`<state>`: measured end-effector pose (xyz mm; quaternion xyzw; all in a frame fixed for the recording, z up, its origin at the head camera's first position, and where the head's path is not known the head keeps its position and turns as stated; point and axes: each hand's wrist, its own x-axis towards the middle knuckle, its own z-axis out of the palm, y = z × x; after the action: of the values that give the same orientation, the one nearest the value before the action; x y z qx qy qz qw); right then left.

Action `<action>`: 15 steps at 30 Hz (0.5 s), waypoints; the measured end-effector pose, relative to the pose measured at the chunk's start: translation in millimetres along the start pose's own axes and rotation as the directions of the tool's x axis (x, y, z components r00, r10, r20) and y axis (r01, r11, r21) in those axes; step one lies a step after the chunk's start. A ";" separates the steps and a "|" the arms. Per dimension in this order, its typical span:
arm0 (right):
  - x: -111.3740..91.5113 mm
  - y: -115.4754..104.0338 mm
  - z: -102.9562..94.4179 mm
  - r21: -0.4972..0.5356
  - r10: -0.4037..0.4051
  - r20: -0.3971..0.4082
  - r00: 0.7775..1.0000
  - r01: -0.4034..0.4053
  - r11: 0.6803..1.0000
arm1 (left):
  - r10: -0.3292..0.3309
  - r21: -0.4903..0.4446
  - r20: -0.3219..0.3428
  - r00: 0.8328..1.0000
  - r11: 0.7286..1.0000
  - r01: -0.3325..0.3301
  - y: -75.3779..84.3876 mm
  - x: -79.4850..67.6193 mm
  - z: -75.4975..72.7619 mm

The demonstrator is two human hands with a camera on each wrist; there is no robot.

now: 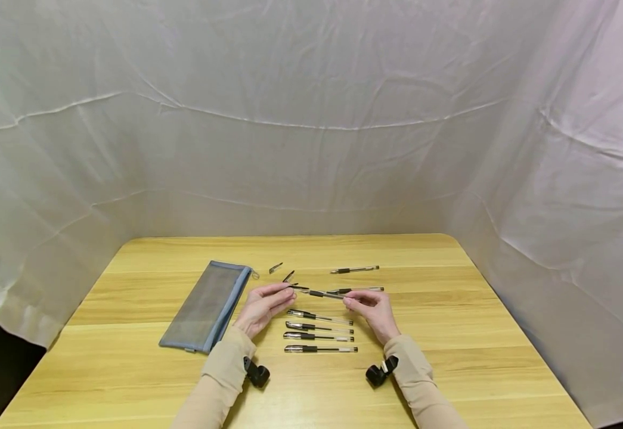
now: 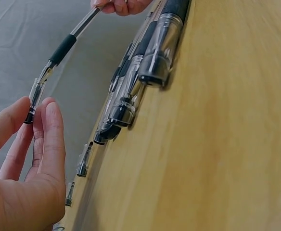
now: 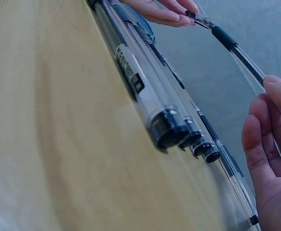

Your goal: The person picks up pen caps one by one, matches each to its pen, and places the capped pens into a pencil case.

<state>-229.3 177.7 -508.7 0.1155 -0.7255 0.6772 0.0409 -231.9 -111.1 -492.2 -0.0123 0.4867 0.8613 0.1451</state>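
My left hand (image 1: pixel 264 307) pinches a clear pen cap (image 2: pixel 36 91) with a black end between thumb and fingers. My right hand (image 1: pixel 374 310) holds a clear-barrelled gel pen (image 2: pixel 63 49) near its rear end, its black grip facing left. Both are raised over the table, and the pen's tip sits at the mouth of the cap; how far inside is hard to tell. Below and between the hands lies a row of several capped pens (image 1: pixel 321 349), caps to the left. Two uncapped pens (image 1: pixel 354 270) lie farther back, one partly hidden behind the right hand.
Left of the left hand, a blue-edged mesh pencil pouch (image 1: pixel 201 307) lies flat. Loose pen caps (image 1: pixel 275 268) lie beyond that hand. The wooden table (image 1: pixel 467 357) is bordered by grey cloth walls (image 1: pixel 311 173) at the back and sides.
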 end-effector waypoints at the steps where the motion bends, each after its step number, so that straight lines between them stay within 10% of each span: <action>1: 0.2 0.0 0.3 0.000 0.002 -0.002 1.000 -0.002 1.000 | 0.001 0.002 0.003 1.000 1.000 -0.001 0.0 -0.1 0.1; 15: 0.1 0.8 -1.0 0.028 -0.012 -0.013 1.000 0.013 1.000 | 0.008 -0.005 0.010 1.000 1.000 -0.008 0.5 1.5 -1.6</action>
<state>-229.7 178.7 -509.4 0.1162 -0.7149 0.6878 0.0482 -233.6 -112.3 -492.9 -0.0066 0.4840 0.8631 0.1441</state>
